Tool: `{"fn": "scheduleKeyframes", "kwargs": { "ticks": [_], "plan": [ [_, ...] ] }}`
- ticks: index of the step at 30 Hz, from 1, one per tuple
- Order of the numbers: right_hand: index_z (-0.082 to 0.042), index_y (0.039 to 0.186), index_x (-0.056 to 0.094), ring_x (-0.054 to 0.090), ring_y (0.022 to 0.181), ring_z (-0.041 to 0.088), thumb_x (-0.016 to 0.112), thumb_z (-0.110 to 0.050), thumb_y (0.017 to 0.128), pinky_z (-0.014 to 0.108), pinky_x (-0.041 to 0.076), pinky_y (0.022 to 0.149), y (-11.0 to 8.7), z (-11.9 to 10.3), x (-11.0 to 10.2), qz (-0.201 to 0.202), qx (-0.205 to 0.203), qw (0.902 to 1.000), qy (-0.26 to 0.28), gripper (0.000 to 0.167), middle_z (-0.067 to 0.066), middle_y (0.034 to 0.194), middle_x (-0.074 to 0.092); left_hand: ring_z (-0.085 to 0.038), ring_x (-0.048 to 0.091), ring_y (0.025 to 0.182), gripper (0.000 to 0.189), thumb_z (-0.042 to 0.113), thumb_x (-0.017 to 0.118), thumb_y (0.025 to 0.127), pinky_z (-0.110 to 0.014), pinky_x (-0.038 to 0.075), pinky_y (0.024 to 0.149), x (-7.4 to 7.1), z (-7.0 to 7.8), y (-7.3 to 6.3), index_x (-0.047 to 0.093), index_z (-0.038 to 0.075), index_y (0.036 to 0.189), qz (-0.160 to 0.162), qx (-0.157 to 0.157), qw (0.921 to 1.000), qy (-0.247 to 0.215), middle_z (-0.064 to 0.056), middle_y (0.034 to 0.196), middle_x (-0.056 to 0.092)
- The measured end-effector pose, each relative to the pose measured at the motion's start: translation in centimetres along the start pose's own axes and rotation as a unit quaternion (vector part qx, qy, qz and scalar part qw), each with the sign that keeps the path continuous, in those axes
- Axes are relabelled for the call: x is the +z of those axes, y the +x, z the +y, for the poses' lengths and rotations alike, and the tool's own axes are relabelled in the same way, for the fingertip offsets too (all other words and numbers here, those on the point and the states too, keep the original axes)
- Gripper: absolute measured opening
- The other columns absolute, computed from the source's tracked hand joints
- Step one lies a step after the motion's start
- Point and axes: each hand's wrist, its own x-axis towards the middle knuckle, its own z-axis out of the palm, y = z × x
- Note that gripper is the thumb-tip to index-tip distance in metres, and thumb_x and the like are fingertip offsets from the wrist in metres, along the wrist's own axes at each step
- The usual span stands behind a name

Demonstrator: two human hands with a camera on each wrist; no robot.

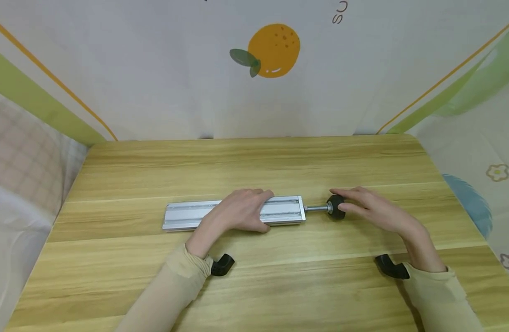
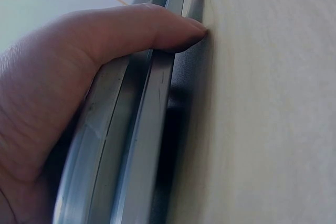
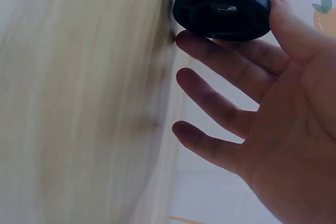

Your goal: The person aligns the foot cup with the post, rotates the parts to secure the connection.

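Note:
A silver aluminium profile (image 1: 185,216) with grooves along its length lies across the table. My left hand (image 1: 243,210) grips it from above near the middle, with the thumb (image 2: 157,27) over its near side in the left wrist view. From the profile's right end sticks out a threaded rod (image 1: 317,208) that carries a round black levelling foot (image 1: 336,212). My right hand (image 1: 375,210) pinches the rim of this foot between thumb and fingers. In the right wrist view, the foot's underside (image 3: 223,9) faces the camera and the lower fingers (image 3: 207,142) are spread away from it.
The wood-grain table (image 1: 271,290) reaches back to a white curtain (image 1: 167,69) printed with an orange. Black wrist-worn pieces (image 1: 223,265) stick out from both sleeves, low over the table. More printed cloth (image 1: 499,138) hangs beyond the right edge.

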Motion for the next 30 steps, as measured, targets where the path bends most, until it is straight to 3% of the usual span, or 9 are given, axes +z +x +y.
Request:
{"fn": "scheduleKeyframes", "kwargs": {
  "ticks": [4, 8, 13, 17, 21, 26, 30],
  "plan": [
    [-0.011, 0.148, 0.049, 0.053, 0.135, 0.032, 0.068, -0.041, 0.097, 0.058, 0.045, 0.109, 0.3, 0.1, 0.3, 0.015, -0.006, 0.9995, 0.027, 0.062, 0.01, 0.146, 0.058, -0.013, 0.057, 0.077, 0.067, 0.042, 0.08, 0.075, -0.036, 0.053, 0.076, 0.1, 0.0, 0.0, 0.057, 0.017, 0.133, 0.0, -0.001, 1.0, -0.001, 0.004, 0.096, 0.065],
    [-0.008, 0.127, 0.051, 0.056, 0.125, 0.031, 0.093, -0.031, 0.073, 0.051, 0.046, 0.106, 0.8, 0.1, 0.7, 0.046, -0.037, 0.998, 0.021, 0.073, 0.01, 0.127, 0.06, -0.014, 0.057, 0.077, 0.066, 0.042, 0.08, 0.075, -0.036, 0.053, 0.077, 0.1, 0.0, 0.0, 0.057, 0.017, 0.132, -0.001, -0.002, 1.0, -0.001, 0.004, 0.095, 0.064],
    [-0.007, 0.118, 0.048, 0.058, 0.115, 0.028, 0.099, -0.014, 0.061, 0.04, 0.048, 0.1, 1.2, 0.0, 1.2, 0.067, -0.06, 0.9959, -0.007, 0.077, 0.009, 0.117, 0.06, -0.014, 0.057, 0.078, 0.066, 0.042, 0.08, 0.075, -0.037, 0.053, 0.078, 0.0, 0.0, -0.1, 0.058, 0.017, 0.132, -0.001, -0.003, 1.0, -0.004, 0.004, 0.095, 0.064],
    [-0.006, 0.119, 0.051, 0.058, 0.118, 0.031, 0.098, -0.013, 0.063, 0.048, 0.047, 0.103, 1.1, -0.3, 1.1, 0.064, -0.045, 0.9969, 0.007, 0.073, 0.011, 0.118, 0.062, -0.014, 0.056, 0.077, 0.065, 0.042, 0.08, 0.075, -0.037, 0.053, 0.078, 0.0, 0.0, 0.0, 0.058, 0.017, 0.13, 0.001, 0.0, 1.0, -0.003, 0.004, 0.094, 0.064],
    [-0.003, 0.124, 0.059, 0.058, 0.124, 0.038, 0.092, -0.022, 0.074, 0.059, 0.046, 0.106, 0.7, -0.3, 0.5, 0.056, -0.038, 0.9976, 0.018, 0.063, 0.016, 0.126, 0.066, -0.014, 0.056, 0.077, 0.065, 0.042, 0.08, 0.075, -0.036, 0.053, 0.077, 0.0, 0.0, 0.0, 0.058, 0.016, 0.13, 0.002, 0.003, 1.0, 0.0, 0.004, 0.094, 0.064],
    [-0.006, 0.142, 0.059, 0.058, 0.127, 0.034, 0.074, -0.028, 0.094, 0.057, 0.048, 0.103, 0.1, 0.0, 0.0, 0.037, -0.038, 0.9986, -0.005, 0.055, 0.016, 0.137, 0.065, -0.014, 0.058, 0.079, 0.067, 0.042, 0.08, 0.076, -0.037, 0.054, 0.08, -0.1, 0.0, -0.1, 0.058, 0.016, 0.133, -0.002, 0.002, 1.0, -0.001, 0.002, 0.098, 0.066],
    [-0.008, 0.149, 0.053, 0.058, 0.129, 0.037, 0.065, -0.031, 0.1, 0.06, 0.047, 0.105, 0.0, 0.1, -0.1, 0.021, -0.033, 0.9992, -0.001, 0.055, 0.017, 0.14, 0.064, -0.015, 0.059, 0.081, 0.069, 0.042, 0.081, 0.076, -0.038, 0.055, 0.083, -0.2, 0.1, -0.1, 0.057, 0.016, 0.136, -0.005, 0.0, 1.0, 0.0, 0.002, 0.101, 0.067]
  ]
}}
